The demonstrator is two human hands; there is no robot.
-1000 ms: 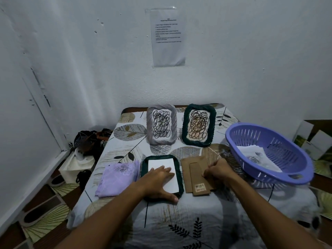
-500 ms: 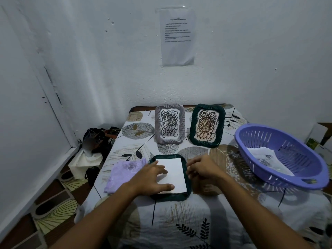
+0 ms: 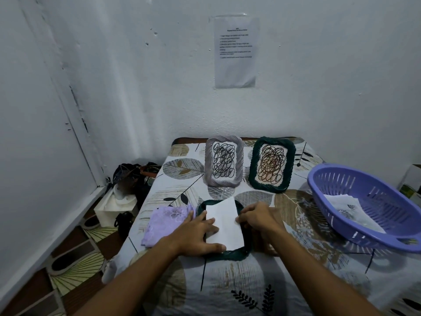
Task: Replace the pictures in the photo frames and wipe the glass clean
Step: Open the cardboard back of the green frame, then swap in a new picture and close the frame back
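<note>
Head view looks down at a bench covered with a leaf-print cloth, and the landmark is the dark green frame that lies flat near its front edge. A white sheet lies on this frame, a little tilted, and its far corner passes over the frame's far rim. The left hand rests flat on the left side of the frame, its fingers spread and straight, the thumb stretched along the near rim and the fingertips touching the sheet's left edge. The right hand is at the right side of the frame, its fingers curled and pinching the right edge of the sheet. Just left of the frame lies a lilac cloth, touching the left hand. Behind the frame two other frames stand tilted back: a grey frame with a black scribble and a second green frame with a brown scribble, close beside each other. Far right of the flat frame sits a purple basket with white papers inside. On the wall behind the frame hangs a printed notice.
</note>
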